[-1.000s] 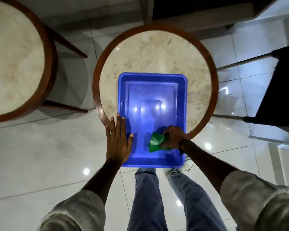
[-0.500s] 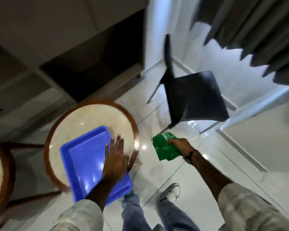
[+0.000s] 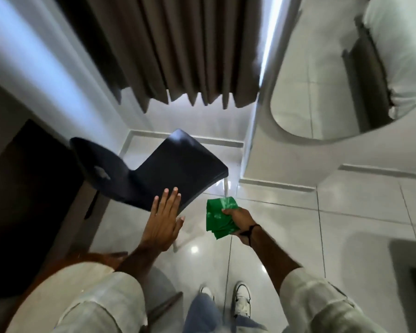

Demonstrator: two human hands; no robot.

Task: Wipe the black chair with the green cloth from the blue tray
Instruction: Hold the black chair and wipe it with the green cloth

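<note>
The black chair [image 3: 173, 169] stands in the middle of the view, its seat facing me and its curved back to the left. My right hand [image 3: 240, 222] grips the bunched green cloth [image 3: 220, 217] just right of the seat's near corner, apart from the chair. My left hand [image 3: 162, 222] is flat with fingers spread, its fingertips over the seat's near edge; I cannot tell if they touch it. The blue tray is out of view.
Brown curtains [image 3: 178, 49] hang behind the chair. A white wall corner [image 3: 255, 145] rises to the right, carrying a rounded mirror [image 3: 322, 92]. A dark cabinet [image 3: 22, 188] lies at the left. The round table's wooden rim [image 3: 65, 263] shows at the lower left. Glossy tiles [image 3: 346, 212] cover the floor.
I have turned from the table to the chair. The tray has dropped out of view. My left hand left the tray and now reaches the seat; the cloth has come close to the chair.
</note>
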